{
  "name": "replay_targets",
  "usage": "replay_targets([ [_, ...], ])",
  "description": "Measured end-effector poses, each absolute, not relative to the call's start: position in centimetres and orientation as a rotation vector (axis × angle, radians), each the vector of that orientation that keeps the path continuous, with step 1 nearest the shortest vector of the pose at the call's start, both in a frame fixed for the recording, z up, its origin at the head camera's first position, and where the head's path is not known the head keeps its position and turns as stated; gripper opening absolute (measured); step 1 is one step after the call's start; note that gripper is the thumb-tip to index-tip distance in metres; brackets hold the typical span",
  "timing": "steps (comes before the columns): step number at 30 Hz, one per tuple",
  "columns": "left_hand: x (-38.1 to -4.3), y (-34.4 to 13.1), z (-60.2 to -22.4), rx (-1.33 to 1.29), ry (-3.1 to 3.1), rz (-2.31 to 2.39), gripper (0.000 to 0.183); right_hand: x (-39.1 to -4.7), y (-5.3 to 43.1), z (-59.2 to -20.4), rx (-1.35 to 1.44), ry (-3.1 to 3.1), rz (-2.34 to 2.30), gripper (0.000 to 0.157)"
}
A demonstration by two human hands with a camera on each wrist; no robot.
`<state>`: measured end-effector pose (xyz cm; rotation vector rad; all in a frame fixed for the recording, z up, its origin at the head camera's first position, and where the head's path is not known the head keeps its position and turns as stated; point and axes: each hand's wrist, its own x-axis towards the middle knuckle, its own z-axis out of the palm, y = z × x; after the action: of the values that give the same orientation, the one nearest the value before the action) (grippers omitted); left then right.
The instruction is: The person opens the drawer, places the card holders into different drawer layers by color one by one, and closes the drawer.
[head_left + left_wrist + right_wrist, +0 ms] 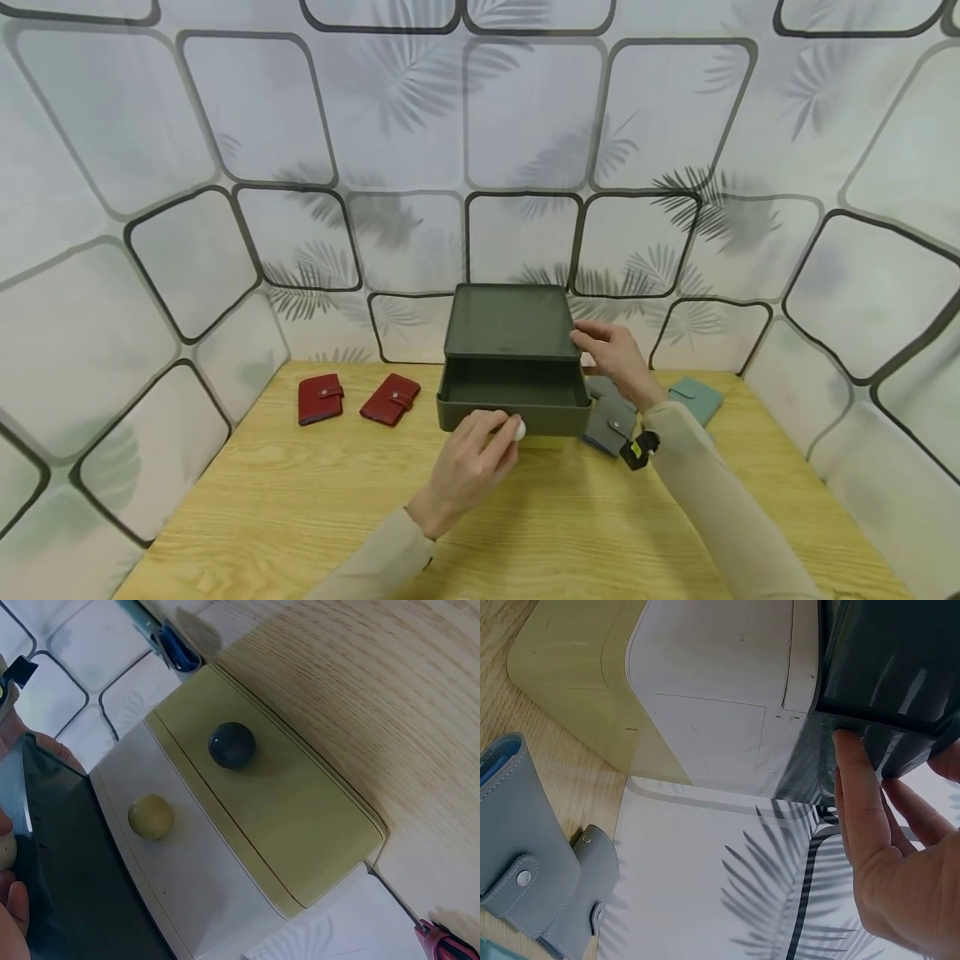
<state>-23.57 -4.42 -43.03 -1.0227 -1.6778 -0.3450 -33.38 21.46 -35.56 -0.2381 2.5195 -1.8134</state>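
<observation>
A small drawer cabinet has a dark green top tier (510, 321), a white middle tier (180, 832) and a yellow-green bottom tier (277, 795). Its dark green top drawer (517, 419) stands pulled out, and the part of its inside that shows holds nothing visible. On that drawer's front, my left hand (472, 462) pinches the round white knob (520, 430). My right hand (618, 358) rests against the right side of the top tier, its fingers (859, 799) fairly straight along the wall. A yellow knob (151, 817) and a dark knob (232, 745) mark the lower drawers.
Two red snap wallets (320, 398) (391, 399) lie left of the cabinet on the wooden table (300, 517). Grey wallets (611, 421) lie at its right, partly behind my right arm, with a teal wallet (696, 398) farther right. A patterned cloth backdrop (405, 242) rises behind.
</observation>
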Motion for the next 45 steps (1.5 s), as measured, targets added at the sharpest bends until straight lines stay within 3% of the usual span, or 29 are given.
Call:
replay_targets([
  [45, -23.41, -5.08, -42.78, -1.051, -1.587, -0.409, 0.023, -33.20, 21.50, -35.64, -0.243, 2.518, -1.831, 0.056],
])
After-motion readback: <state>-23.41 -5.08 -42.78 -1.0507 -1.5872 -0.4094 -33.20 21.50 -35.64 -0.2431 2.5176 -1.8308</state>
